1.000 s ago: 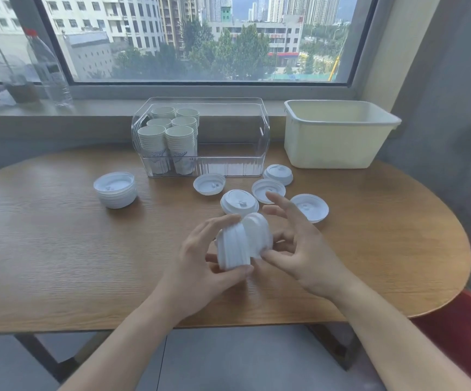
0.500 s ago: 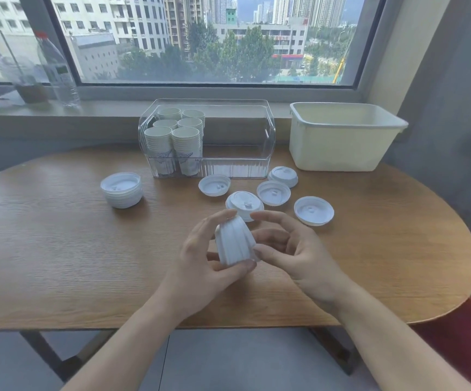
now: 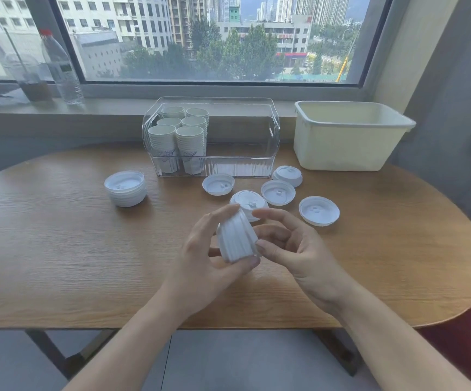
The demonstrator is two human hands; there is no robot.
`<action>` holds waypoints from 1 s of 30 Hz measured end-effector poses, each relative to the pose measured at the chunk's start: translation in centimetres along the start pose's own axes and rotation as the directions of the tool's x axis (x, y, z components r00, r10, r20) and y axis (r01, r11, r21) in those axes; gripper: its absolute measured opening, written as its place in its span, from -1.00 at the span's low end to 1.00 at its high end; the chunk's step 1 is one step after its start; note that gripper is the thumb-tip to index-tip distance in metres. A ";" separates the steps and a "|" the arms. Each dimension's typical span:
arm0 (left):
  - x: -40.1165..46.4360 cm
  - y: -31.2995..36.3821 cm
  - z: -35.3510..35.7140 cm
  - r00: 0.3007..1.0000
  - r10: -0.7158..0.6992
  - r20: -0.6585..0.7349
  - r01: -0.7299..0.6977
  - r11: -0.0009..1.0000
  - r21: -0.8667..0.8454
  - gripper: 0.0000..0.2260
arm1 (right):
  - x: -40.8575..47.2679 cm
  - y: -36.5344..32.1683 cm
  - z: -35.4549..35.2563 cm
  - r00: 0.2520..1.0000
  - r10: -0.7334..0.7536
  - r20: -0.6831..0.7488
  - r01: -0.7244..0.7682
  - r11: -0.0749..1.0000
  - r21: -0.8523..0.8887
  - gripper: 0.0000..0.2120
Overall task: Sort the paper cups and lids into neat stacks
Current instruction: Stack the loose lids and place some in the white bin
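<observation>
While your left hand [image 3: 200,261] and right hand [image 3: 293,249] both grip a lid stack [image 3: 237,238], cups [image 3: 177,136] sit binned, but five loose lids [image 3: 319,211] await stacking.

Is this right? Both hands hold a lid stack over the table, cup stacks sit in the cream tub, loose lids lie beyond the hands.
Not quite. The head view shows the cup stacks in the clear bin, not the cream tub. The rest holds: left hand and right hand hold the lid stack over the table, with loose lids beyond.
</observation>
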State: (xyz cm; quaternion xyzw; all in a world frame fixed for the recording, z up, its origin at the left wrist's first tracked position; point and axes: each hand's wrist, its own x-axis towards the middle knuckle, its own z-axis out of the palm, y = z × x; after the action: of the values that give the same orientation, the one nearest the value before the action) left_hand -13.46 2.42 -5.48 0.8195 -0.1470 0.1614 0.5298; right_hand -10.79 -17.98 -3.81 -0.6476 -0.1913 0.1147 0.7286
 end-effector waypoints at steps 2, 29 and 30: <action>-0.1 0.0 0.0 1.000 0.003 0.006 -0.003 1.000 0.005 -0.30 | 0.0 -0.1 -0.1 1.000 0.020 0.011 -0.020 1.000 -0.006 -0.59; 0.2 0.9 1.6 0.999 -0.029 0.044 0.029 1.000 0.009 -0.33 | 0.4 1.5 -8.8 0.923 -0.171 -0.344 -0.262 0.375 -0.889 -0.56; 0.2 0.9 1.7 0.999 -0.027 0.045 0.027 1.000 0.016 -0.33 | 0.2 1.3 -8.9 0.929 -0.171 -0.327 -0.243 0.385 -0.890 -0.57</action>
State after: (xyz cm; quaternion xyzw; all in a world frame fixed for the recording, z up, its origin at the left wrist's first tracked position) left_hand -13.47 0.53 -5.29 0.8289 -0.1467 0.1366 0.5222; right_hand -6.75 -25.72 -5.86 -0.9545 -0.0685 -0.1177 0.2653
